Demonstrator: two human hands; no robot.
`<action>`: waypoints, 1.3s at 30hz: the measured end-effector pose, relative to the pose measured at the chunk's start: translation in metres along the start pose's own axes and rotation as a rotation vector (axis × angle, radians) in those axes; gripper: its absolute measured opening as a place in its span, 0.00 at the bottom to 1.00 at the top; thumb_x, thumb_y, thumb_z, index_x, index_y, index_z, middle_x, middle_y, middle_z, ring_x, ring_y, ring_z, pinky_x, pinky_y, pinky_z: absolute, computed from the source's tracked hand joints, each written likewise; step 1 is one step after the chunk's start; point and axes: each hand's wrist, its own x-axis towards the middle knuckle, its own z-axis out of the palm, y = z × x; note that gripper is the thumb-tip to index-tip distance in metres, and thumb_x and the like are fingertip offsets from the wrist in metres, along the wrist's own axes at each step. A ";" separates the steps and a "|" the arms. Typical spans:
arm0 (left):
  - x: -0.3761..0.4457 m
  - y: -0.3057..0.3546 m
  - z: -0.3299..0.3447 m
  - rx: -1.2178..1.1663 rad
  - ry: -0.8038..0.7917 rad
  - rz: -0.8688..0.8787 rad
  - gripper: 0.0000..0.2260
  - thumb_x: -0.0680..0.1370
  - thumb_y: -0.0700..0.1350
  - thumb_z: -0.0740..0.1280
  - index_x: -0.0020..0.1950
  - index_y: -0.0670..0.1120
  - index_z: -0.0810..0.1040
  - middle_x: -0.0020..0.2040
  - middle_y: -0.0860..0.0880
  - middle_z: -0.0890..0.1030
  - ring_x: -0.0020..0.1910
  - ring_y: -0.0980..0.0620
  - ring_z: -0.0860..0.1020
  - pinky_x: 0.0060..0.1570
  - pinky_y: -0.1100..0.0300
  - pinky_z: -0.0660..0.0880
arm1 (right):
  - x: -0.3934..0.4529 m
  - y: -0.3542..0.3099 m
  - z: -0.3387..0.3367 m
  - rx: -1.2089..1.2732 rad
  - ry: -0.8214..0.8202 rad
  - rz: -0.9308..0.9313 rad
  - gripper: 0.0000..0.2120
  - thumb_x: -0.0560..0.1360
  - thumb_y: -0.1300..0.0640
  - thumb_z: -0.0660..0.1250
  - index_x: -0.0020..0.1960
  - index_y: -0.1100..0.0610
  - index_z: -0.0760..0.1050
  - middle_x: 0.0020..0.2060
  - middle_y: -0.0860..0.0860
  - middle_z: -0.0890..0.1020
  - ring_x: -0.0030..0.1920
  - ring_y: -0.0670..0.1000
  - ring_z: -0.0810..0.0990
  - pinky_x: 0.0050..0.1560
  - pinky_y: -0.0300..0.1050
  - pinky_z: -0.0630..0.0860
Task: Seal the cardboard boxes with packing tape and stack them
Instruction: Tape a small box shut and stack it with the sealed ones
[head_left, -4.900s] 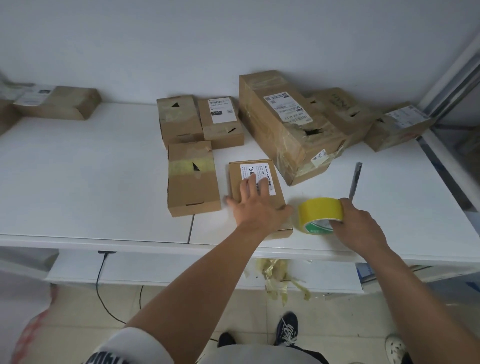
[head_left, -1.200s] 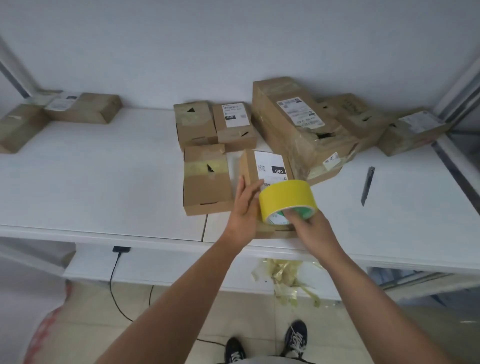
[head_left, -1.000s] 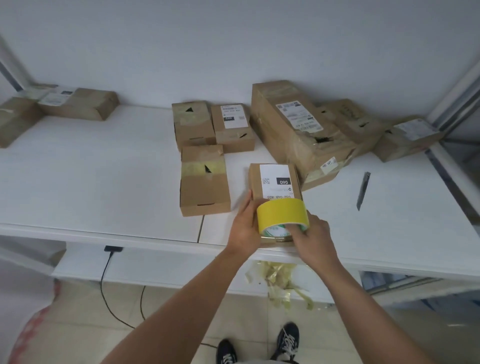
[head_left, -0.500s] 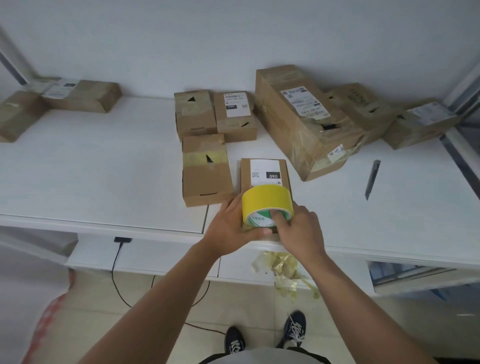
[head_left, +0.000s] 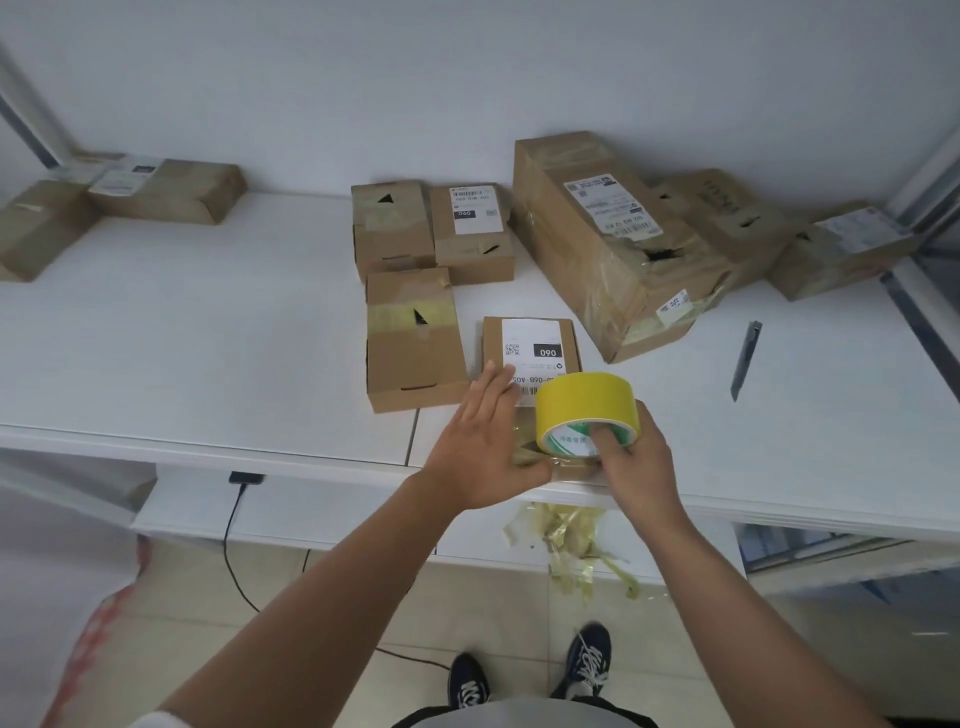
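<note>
A small cardboard box (head_left: 527, 340) with a white label marked 060 lies at the table's front edge. My left hand (head_left: 483, 447) rests flat on its near left part, fingers straight, thumb over a strip of clear tape at the near end. My right hand (head_left: 631, 462) grips the yellow tape roll (head_left: 584, 410), with fingers inside its core, held just above the box's near right corner. The box's near end is hidden by both hands.
A taped box (head_left: 413, 340) lies left of the labelled one, two more boxes (head_left: 431, 228) behind it. A large torn box (head_left: 608, 239) and others lean at the back right. A box cutter (head_left: 745, 358) lies to the right. Two boxes (head_left: 156, 189) sit far left. Tape scraps (head_left: 566, 540) hang below the white table (head_left: 208, 338).
My left hand has opened out flat on the box top instead of gripping its near edge. The tape roll has shifted slightly right, with tape now stretched over the box's near end.
</note>
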 end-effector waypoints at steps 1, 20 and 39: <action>0.001 0.001 0.002 0.023 -0.012 0.003 0.50 0.68 0.72 0.57 0.79 0.38 0.58 0.81 0.43 0.54 0.81 0.48 0.45 0.79 0.47 0.50 | 0.000 0.001 0.000 0.022 -0.006 0.018 0.14 0.78 0.58 0.66 0.63 0.53 0.75 0.49 0.49 0.81 0.51 0.52 0.80 0.45 0.40 0.75; 0.002 0.002 0.002 0.029 -0.108 -0.045 0.57 0.66 0.77 0.59 0.81 0.45 0.38 0.83 0.48 0.44 0.80 0.53 0.39 0.80 0.52 0.44 | 0.007 -0.008 -0.051 -0.290 -0.024 0.002 0.04 0.78 0.55 0.62 0.52 0.53 0.73 0.46 0.56 0.79 0.47 0.60 0.81 0.47 0.60 0.80; 0.003 0.005 -0.003 0.356 -0.204 -0.013 0.49 0.67 0.80 0.41 0.82 0.55 0.40 0.82 0.44 0.38 0.80 0.47 0.36 0.79 0.47 0.40 | 0.008 -0.005 -0.071 -0.640 -0.073 -0.107 0.11 0.79 0.60 0.62 0.60 0.61 0.68 0.46 0.65 0.80 0.45 0.65 0.77 0.41 0.54 0.74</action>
